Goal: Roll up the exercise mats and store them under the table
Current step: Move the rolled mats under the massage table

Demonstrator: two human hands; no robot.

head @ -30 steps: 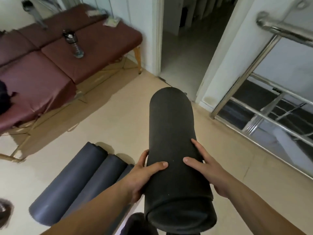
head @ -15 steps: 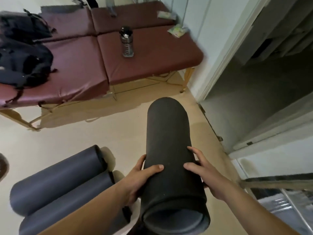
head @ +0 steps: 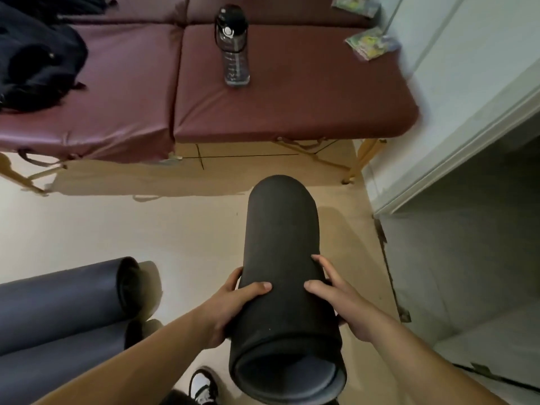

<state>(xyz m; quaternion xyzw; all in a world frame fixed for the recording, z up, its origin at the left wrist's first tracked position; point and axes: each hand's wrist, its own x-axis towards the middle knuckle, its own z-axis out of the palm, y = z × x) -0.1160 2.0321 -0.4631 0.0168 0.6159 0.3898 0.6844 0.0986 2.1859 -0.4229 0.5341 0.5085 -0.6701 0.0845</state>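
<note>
Head view shows both hands, left hand [head: 230, 311] and right hand [head: 347, 311], hugging the rolled black mat [head: 283, 273] tight. Its long end points straight at the table [head: 292, 112], ready to slide under.

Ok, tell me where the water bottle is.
The water bottle stands upright on the maroon table, top centre of the head view, right of the black bag.

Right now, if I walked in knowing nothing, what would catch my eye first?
A fat black rolled mat fills the centre, gripped from both sides by the left hand and right hand. Two grey rolled mats lie on the floor at the lower left. Beyond stands a maroon padded table with a water bottle upright on top.
</note>
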